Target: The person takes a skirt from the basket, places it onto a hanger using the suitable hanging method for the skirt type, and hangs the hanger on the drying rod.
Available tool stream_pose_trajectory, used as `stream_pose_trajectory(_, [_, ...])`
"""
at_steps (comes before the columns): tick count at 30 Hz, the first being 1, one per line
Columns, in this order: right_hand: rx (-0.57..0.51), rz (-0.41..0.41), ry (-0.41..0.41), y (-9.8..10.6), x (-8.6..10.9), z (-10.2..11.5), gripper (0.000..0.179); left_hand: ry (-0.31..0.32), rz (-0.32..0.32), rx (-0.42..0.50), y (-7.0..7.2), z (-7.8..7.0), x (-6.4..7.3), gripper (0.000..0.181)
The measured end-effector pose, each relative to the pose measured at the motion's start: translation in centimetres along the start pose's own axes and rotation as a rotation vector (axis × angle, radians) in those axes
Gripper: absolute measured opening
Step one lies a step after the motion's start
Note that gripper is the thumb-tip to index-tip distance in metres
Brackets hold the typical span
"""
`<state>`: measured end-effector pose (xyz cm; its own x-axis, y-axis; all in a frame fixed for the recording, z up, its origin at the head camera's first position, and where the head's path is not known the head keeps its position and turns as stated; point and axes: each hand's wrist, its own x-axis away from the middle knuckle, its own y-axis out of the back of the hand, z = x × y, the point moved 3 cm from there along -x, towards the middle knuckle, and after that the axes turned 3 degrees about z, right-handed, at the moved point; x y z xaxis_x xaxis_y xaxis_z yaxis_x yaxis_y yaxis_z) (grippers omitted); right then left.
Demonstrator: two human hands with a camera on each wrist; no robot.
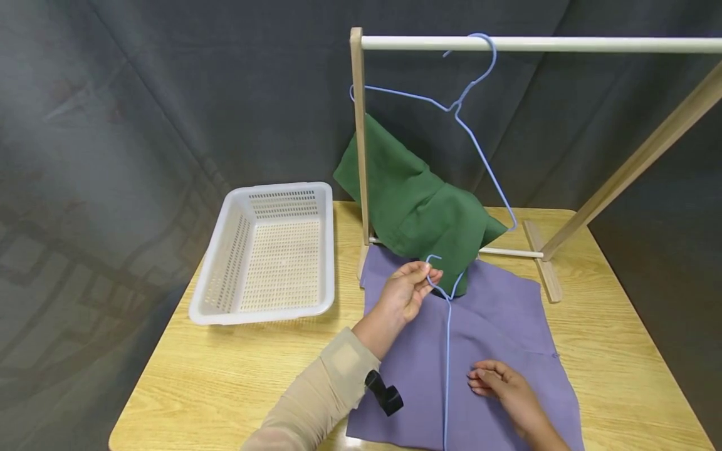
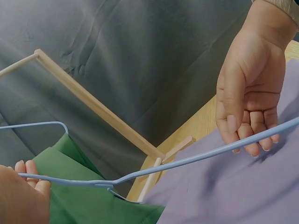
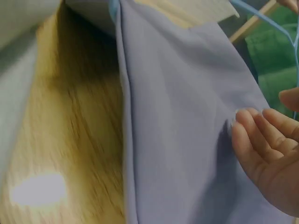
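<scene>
My left hand (image 1: 407, 289) pinches the hook of a blue wire hanger (image 1: 448, 351). The hanger stands nearly edge-on in the head view, over a purple cloth (image 1: 507, 319) spread on the table. My right hand (image 1: 502, 388) is above the cloth, to the right of the hanger, its fingers loosely bent and holding nothing. In the left wrist view the hanger's arm (image 2: 196, 158) passes across the fingertips of the right hand (image 2: 254, 84). The right wrist view shows that hand palm up beside the purple cloth (image 3: 177, 116).
Behind the hands stands a clothes rack with a white rail (image 1: 592, 44) and wooden posts (image 1: 359, 144). A second blue hanger (image 1: 479, 150) hangs from it, with green cloth (image 1: 417, 194) draped low on it. A white basket (image 1: 328, 250) sits at the left of the wooden table (image 1: 214, 376).
</scene>
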<state>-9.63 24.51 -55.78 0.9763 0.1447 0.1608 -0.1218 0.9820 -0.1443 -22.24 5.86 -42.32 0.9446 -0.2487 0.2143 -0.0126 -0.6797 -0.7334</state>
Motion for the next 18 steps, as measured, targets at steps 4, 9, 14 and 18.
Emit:
stream_pose_trajectory(4, [-0.113, 0.206, 0.017, -1.9, 0.2, 1.4, 0.020, -0.004, -0.007, 0.002, -0.1, 0.0, 0.0, 0.030])
stream_pose_trajectory(9, [-0.200, 0.360, -0.014, -4.3, 0.6, 3.6, 0.019, -0.013, -0.017, 0.001, -0.1, 0.0, 0.0, 0.029])
stream_pose_trajectory(14, [-0.307, 0.432, 0.030, -5.7, 1.0, 5.0, 0.026, -0.017, -0.022, 0.003, -0.1, 0.1, 0.0, 0.028])
stream_pose_trajectory(18, [-0.315, 0.467, 0.076, -5.9, 1.0, 4.6, 0.028, -0.020, -0.025, 0.004, -0.2, 0.1, 0.0, 0.027])
